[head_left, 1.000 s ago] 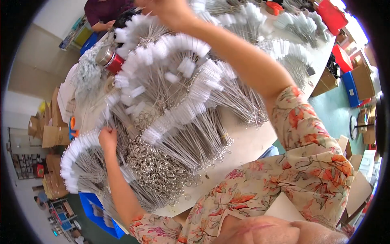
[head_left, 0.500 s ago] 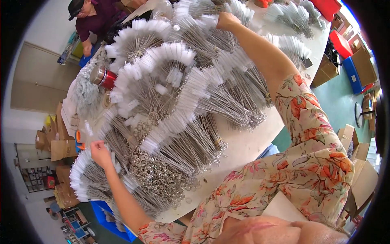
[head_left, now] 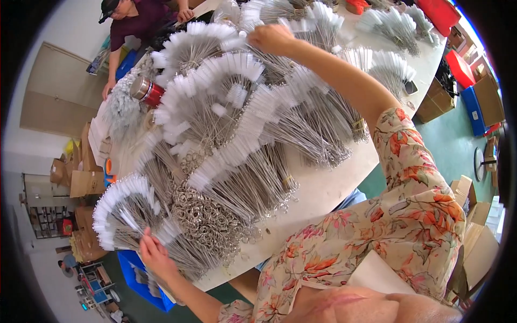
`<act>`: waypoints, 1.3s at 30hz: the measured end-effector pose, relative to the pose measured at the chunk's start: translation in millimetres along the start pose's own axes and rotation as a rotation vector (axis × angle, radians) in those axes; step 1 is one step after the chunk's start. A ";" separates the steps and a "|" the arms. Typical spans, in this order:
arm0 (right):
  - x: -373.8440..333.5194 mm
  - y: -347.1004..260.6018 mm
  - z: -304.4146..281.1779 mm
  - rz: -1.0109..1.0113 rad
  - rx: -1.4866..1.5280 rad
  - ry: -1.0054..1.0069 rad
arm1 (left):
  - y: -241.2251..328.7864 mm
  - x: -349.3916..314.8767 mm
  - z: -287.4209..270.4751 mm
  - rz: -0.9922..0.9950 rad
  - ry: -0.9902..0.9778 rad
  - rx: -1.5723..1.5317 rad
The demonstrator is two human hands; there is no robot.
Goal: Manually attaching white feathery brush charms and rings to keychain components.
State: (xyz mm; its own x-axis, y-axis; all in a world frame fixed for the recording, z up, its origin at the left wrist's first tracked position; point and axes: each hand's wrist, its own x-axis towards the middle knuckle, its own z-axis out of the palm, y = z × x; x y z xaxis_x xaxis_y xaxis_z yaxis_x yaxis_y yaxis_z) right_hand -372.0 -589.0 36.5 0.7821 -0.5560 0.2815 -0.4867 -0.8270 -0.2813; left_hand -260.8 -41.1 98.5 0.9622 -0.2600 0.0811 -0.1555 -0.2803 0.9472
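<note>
My left hand [head_left: 157, 258] is pinched over the fan of brushes at the near left, its fingertips at the wire stem of a white-bristled bottle brush [head_left: 128, 217]. That brush lies tilted across a curved bundle of similar brushes [head_left: 110, 215]. At the far side of the table, my right hand [head_left: 272, 39] is closed above more brush bundles, beside a small white round piece [head_left: 242, 34]. What its fingers hold, if anything, is hidden. Between my arms lie heaps of brushes with white bristle heads [head_left: 245, 142] and thin wire stems. A pile of metal rings [head_left: 207, 223] sits near the left hand.
A red, metal-capped bottle [head_left: 146, 91] lies among the brushes. Orange-handled scissors [head_left: 109, 168] lie at the left edge of the white table [head_left: 307, 188]. A blue bin [head_left: 134, 280] stands below. Across the table is a person in a dark cap [head_left: 142, 21]. Cardboard boxes [head_left: 433, 102] stand right.
My left hand has come down toward me, lowering the brush onto the fan. My right hand has moved left along the far bundles. The person opposite has shifted their arms.
</note>
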 end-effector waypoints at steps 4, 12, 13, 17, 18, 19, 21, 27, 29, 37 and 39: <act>-3.1 -4.2 7.4 0.168 -0.103 -0.106 | -31.2 -50.1 -23.3 -0.158 0.036 -0.079; -12.5 -13.2 -19.4 0.281 -0.107 0.027 | -58.8 -88.4 -13.4 -0.185 0.023 -0.472; -18.3 -26.1 -35.1 0.202 -0.072 0.161 | -64.6 -86.4 -7.8 -0.128 -0.016 -0.531; -52.8 -91.9 -72.0 -0.454 0.178 0.565 | -32.0 -92.3 43.2 -0.034 -0.090 -0.350; -71.0 -116.1 -69.5 -0.392 0.596 0.406 | -15.2 -96.0 58.4 0.024 -0.151 -0.332; -89.7 -144.9 -65.5 -0.311 1.006 0.217 | -1.1 -99.9 71.2 0.080 -0.202 -0.311; -132.8 -190.0 -46.8 -0.441 1.320 -0.028 | -1.3 -92.2 105.8 0.301 -0.227 -0.320; -241.5 -255.5 -14.1 -0.277 1.211 -0.313 | -28.3 -89.8 140.5 0.652 -0.159 -0.189; -249.3 -246.2 1.4 -0.366 1.406 -0.047 | -43.2 -88.4 129.3 0.969 0.108 0.108; -283.7 -217.9 37.8 0.562 2.058 -0.442 | -76.7 -146.7 150.0 1.031 -0.102 0.065; -276.7 -185.9 30.0 0.291 2.115 -0.693 | -86.3 -159.9 147.9 0.970 -0.138 0.009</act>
State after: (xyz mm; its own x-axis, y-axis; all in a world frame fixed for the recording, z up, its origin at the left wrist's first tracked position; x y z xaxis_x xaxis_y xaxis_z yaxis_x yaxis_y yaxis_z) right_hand -486.3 -278.9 -16.6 0.9915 -0.1110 -0.0685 0.0408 0.7626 -0.6456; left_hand -434.3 -111.9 -42.1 0.3812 -0.4873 0.7856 -0.8675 0.1051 0.4861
